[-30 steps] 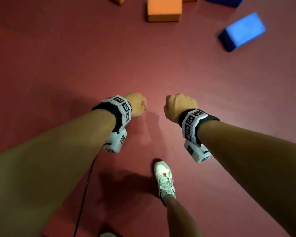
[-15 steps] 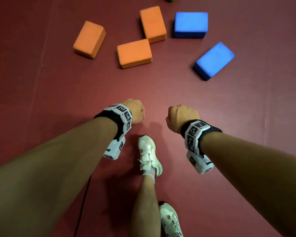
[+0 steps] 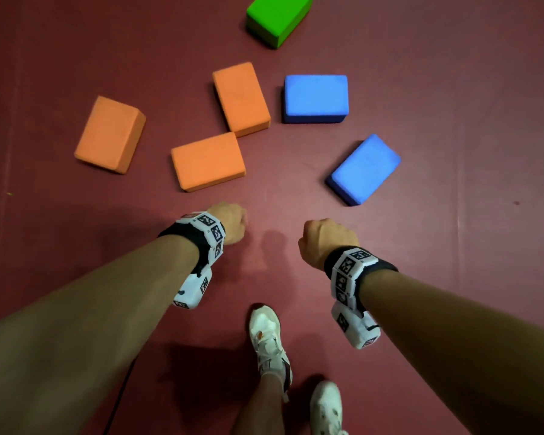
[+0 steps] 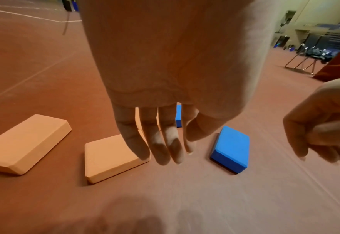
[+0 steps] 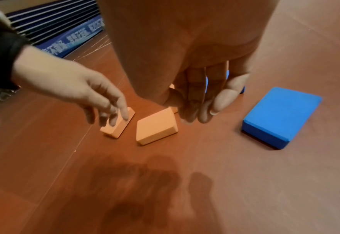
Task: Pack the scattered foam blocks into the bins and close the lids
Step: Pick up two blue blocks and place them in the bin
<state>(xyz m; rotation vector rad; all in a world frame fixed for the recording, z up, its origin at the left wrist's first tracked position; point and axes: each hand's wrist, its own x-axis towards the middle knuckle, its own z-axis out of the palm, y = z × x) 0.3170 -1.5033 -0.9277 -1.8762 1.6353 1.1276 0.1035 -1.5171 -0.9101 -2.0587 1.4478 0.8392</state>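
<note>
We count six foam blocks on red floor (image 3: 453,89): three orange, two blue, one green. Nearest orange block (image 3: 208,161) lies flat, long axis left-right; near blue block (image 3: 363,169) flat, long axis slanting away to right; green block (image 3: 278,17) farthest. Our left hand (image 3: 228,222) and right hand (image 3: 325,241) hang above floor short of blocks, fingers loose, pointing down, grip released, holding nothing.

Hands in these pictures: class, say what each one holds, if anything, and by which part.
Nothing is held. The left hand and the right hand hang above the floor with loosely bent fingers, clear of the nearest orange foam block and nearest blue foam block.
</note>
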